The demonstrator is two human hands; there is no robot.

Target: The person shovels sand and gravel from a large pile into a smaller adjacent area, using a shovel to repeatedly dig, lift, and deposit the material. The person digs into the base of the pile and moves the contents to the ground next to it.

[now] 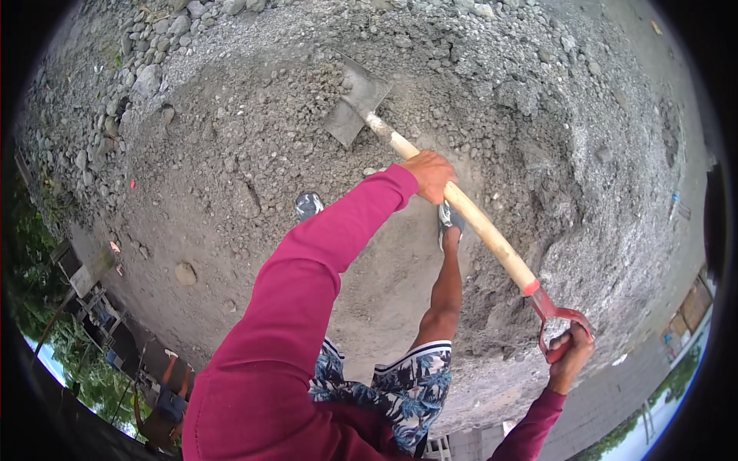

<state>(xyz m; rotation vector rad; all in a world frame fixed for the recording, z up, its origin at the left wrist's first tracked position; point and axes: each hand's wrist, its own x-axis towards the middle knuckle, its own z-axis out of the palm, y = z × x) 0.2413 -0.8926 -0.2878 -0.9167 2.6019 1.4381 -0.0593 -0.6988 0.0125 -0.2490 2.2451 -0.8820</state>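
Observation:
A shovel (492, 237) with a pale wooden shaft slants across the view from upper middle to lower right. My left hand (430, 175) is wrapped round the shaft, a short way behind the blade. At the other end, my right hand (571, 352) grips the red D-shaped handle (547, 306). The grey metal blade (361, 96) rests against gravelly soil (254, 123), its far part partly covered by loose grey material. Both my arms wear maroon sleeves.
My feet stand on packed dirt (377, 284) behind the blade. Rounded stones (147, 80) lie at the upper left, and a grey gravel slope (607, 238) rises at the right. Another person's legs (175, 376) show at the lower left. A block wall (607, 415) runs along the lower right.

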